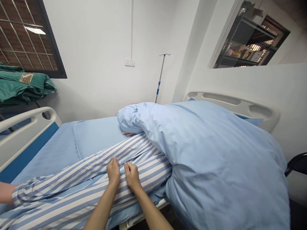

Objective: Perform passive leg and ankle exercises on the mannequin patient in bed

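Note:
My left hand [113, 172] and my right hand [131, 175] rest side by side on blue-and-white striped pyjama trousers [96, 172] worn by a figure lying on the hospital bed [62, 143]. Both hands have their fingers curled down into the striped cloth over the thigh, pinching it. A pale blue duvet [211, 153] is bunched over the figure's upper body to the right of my hands. A small part of the figure's hand [128, 134] shows under the duvet's edge. A bare foot or ankle [6, 191] shows at the far left.
White bed end boards stand at the left [21, 127] and at the right [235, 103]. An IV pole [160, 78] stands by the far wall. Green folded cloths [21, 86] lie at the upper left. A dark chair part [297, 163] is at the right edge.

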The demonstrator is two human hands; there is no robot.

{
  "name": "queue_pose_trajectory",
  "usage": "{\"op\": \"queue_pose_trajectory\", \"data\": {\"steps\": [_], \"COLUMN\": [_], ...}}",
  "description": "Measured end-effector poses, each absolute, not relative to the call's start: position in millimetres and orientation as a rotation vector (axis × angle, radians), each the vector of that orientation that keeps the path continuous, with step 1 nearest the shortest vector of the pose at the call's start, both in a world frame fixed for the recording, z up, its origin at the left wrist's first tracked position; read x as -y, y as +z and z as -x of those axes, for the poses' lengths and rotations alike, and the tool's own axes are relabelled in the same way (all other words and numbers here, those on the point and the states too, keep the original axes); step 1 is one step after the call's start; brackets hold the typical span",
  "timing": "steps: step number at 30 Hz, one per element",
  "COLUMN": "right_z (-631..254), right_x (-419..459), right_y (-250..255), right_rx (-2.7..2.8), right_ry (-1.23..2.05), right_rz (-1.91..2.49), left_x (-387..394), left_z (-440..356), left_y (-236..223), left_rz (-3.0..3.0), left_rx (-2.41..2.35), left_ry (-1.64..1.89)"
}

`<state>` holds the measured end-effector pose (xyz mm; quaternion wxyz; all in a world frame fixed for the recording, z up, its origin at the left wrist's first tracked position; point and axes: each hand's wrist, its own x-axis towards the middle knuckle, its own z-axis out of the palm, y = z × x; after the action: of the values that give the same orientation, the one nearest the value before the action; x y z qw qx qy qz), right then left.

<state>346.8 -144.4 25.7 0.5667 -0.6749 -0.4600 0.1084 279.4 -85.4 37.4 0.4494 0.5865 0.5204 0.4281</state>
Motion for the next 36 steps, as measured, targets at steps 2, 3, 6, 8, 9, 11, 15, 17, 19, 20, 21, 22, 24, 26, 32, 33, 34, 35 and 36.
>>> {"op": "queue_pose_trajectory", "data": {"steps": [2, 3, 6, 8, 9, 11, 15, 17, 19, 20, 21, 22, 24, 26, 32, 33, 34, 35, 36], "right_z": [-349.0, -349.5, -348.8, -348.4, -349.2, -354.8, -380.8, -394.0, -401.7, -403.0, -403.0, -402.1, -399.6, -399.2, -412.4, -413.9, -414.7, -414.6, -413.8], "right_x": [145.4, 145.6, 144.5, 142.7, 142.0, 141.7, 148.5, 153.8, 158.0, 159.3, 160.0, 160.1, 159.6, 159.1, 160.1, 160.2, 160.2, 160.0, 159.8], "right_y": [23.3, 21.9, 19.6, 22.2, 25.1, 33.9, 48.7, 47.6, 41.7, 38.4, 35.4, 33.2, 31.2, 31.1, 30.4, 30.3, 30.3, 30.4, 30.8], "right_rx": [1.037, 1.017, 0.967, 0.963, 0.971, 1.038, 1.223, 1.223, 1.212, 1.213, 1.218, 1.220, 1.211, 1.180, 0.982, 0.949, 0.921, 0.897, 0.881], "right_ry": [0.288, 0.308, 0.353, 0.368, 0.371, 0.358, 0.222, 0.166, 0.132, 0.119, 0.109, 0.103, 0.108, 0.130, 0.299, 0.329, 0.351, 0.364, 0.370], "right_rz": [1.535, 1.512, 1.460, 1.458, 1.474, 1.528, 1.612, 1.660, 1.719, 1.746, 1.768, 1.782, 1.787, 1.751, 1.493, 1.459, 1.433, 1.417, 1.408], "left_x": [95.3, 100.5, 111.1, 112.4, 112.0, 111.0, 112.9, 115.1, 116.7, 117.2, 117.4, 117.4, 117.5, 118.4, 128.4, 130.3, 131.8, 133.1, 133.9], "left_z": [-291.4, -294.9, -296.6, -294.7, -293.9, -293.5, -296.1, -296.7, -296.1, -295.6, -295.1, -295.1, -297.6, -305.1, -347.1, -352.1, -355.6, -357.6, -358.4], "left_y": [33.8, 30.8, 22.8, 20.6, 20.4, 21.2, 24.1, 24.8, 24.9, 24.7, 24.7, 25.1, 27.8, 34.3, 53.1, 51.9, 49.5, 46.5, 43.3], "left_rz": [-1.514, -1.598, -1.811, -1.855, -1.870, -1.900, -1.946, -1.944, -1.932, -1.923, -1.911, -1.896, -1.825, -1.712, -1.547, -1.574, -1.625, -1.693, -1.766], "left_rx": [-1.257, -1.251, -1.251, -1.260, -1.269, -1.292, -1.346, -1.362, -1.351, -1.341, -1.330, -1.311, -1.271, -1.208, -0.982, -1.018, -1.073, -1.131, -1.181], "left_ry": [1.043, 1.024, 0.972, 0.951, 0.946, 0.935, 0.901, 0.899, 0.898, 0.900, 0.905, 0.914, 0.956, 1.022, 1.048, 1.037, 1.021, 0.996, 0.964]}}
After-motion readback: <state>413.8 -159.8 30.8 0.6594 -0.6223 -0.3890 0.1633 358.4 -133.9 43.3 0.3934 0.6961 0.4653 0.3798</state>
